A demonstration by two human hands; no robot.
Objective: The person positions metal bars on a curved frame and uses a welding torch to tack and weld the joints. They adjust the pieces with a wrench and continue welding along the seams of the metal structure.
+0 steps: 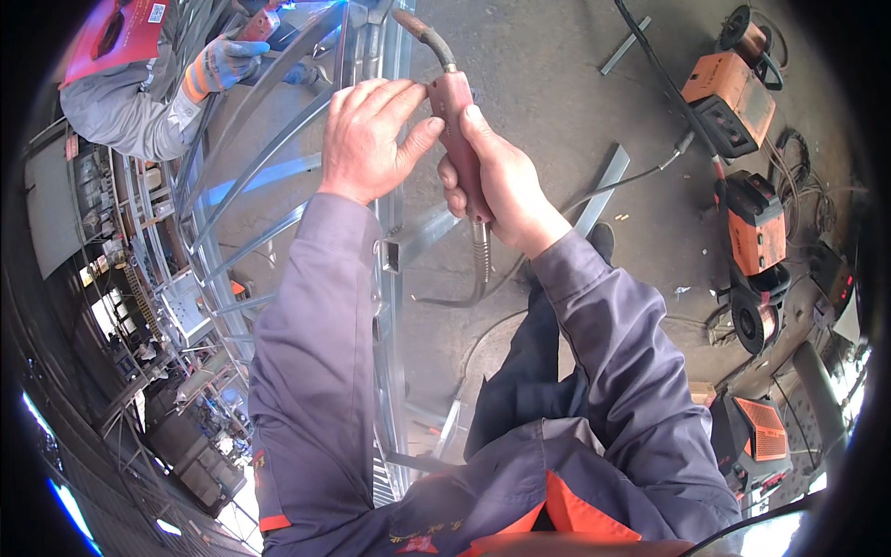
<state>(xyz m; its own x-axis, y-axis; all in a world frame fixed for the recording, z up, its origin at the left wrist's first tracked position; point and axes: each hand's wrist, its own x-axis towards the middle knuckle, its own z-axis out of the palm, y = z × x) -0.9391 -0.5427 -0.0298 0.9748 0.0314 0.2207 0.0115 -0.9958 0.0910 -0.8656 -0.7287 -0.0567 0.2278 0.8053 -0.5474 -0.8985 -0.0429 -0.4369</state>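
A welding torch (458, 130) with a red handle and a bent, browned neck points away toward the upper left. My right hand (501, 181) is wrapped round its handle, thumb along the top. Beside the torch's upper end lies my left hand (376, 135), palm down with its fingers stretched out; its fingertips are next to the handle, and I cannot tell whether they touch it. From the handle's lower end a ribbed cable (481, 255) curves down. Under my left arm runs a frame of grey metal tubes (390, 255).
At the upper left, a co-worker's gloved hand (223, 67) holds a red torch near a bright blue glow. Orange welding machines (733, 100) with wire spools stand on the right, cables (640, 172) crossing the floor. A loose metal bar (603, 190) lies right of my hand.
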